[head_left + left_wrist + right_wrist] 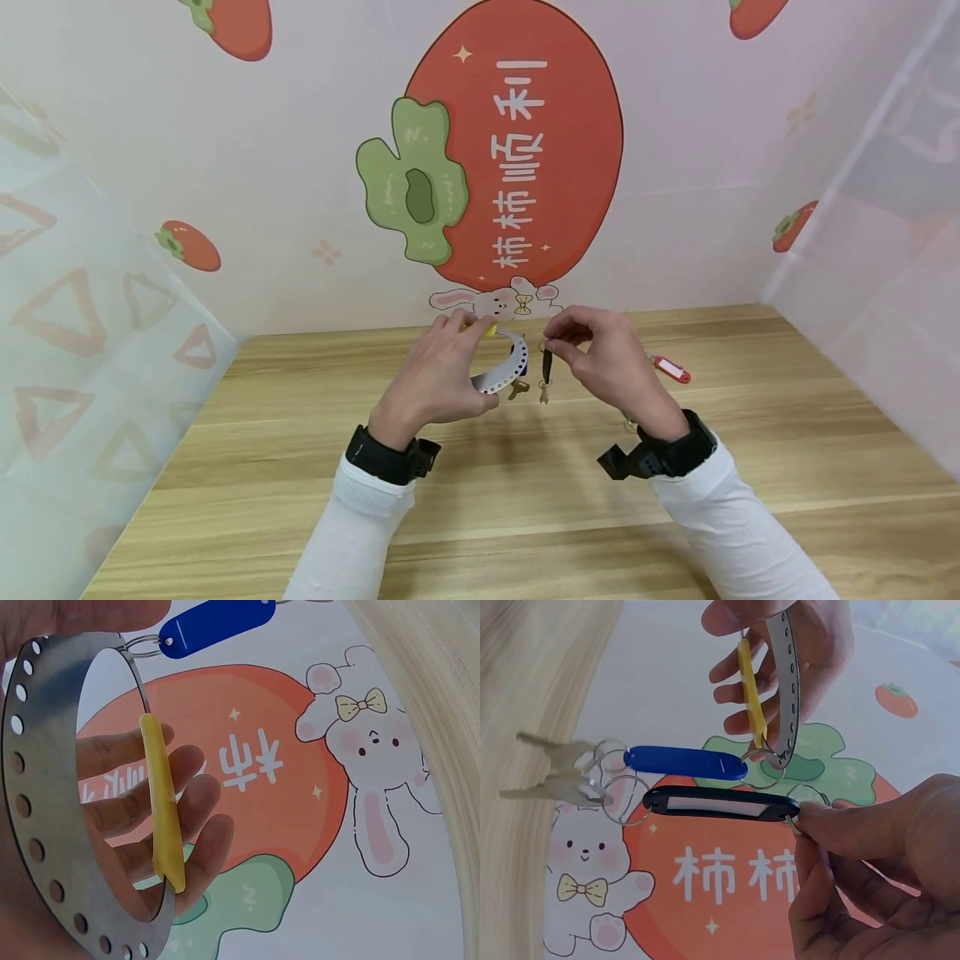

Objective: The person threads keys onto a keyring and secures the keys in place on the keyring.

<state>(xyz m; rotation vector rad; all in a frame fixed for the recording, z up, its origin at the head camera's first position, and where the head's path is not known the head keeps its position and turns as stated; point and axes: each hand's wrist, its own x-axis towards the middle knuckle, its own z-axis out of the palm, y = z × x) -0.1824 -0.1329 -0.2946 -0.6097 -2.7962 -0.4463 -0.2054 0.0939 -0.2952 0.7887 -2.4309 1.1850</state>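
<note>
My left hand (435, 371) grips a flat metal ring (491, 382) with a row of round holes along its edge. A yellow sleeve (163, 802) covers part of the ring, close to the fingers. From the ring, a blue key tag (686, 763) hangs on a split ring, with a blurred key (551, 746) at its lower end. My right hand (607, 362) pinches the split ring of a black key tag (720, 804) between thumb and fingers. This tag has a white label and a key (551, 789) dangling below, just right of the blue one.
A red key tag (671, 369) with a white label lies on the wooden table (525, 517), right of my right hand. Part of another metal ring (629, 426) shows beside the right wrist. The printed wall (675, 250) stands behind the table.
</note>
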